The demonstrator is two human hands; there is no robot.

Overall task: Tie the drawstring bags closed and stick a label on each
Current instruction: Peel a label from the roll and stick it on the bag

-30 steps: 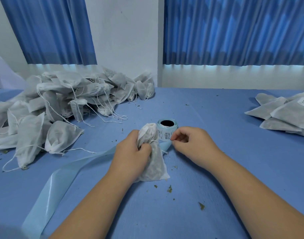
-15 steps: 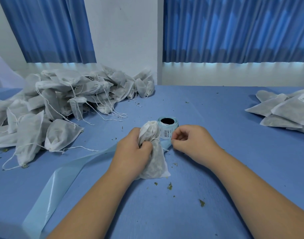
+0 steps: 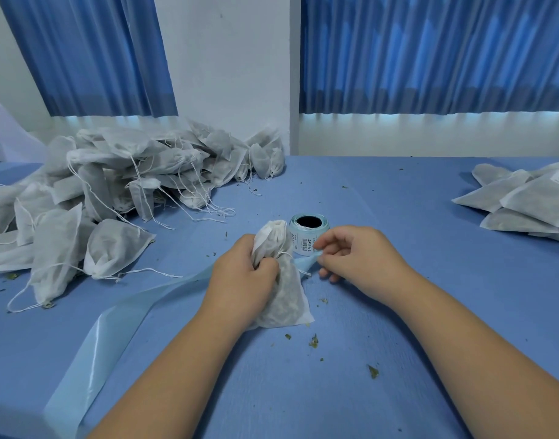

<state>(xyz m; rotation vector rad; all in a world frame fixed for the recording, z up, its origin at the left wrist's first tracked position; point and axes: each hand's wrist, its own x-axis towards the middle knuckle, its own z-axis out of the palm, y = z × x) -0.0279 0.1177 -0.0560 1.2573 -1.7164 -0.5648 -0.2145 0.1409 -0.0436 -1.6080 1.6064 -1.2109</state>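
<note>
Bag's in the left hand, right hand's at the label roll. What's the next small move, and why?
Probably peel one label off the label roll with the right hand and press it onto the bag. The left hand grips the bag's cinched-looking neck, the bag shows no label, and the right fingertips sit at a label's edge.

Packing workroom: blue-covered table [image 3: 398,312] against a white wall [image 3: 227,74] with blue curtains [image 3: 430,52]; bag heap [image 3: 129,172] far left, labelled bags [image 3: 525,201] far right.
</note>
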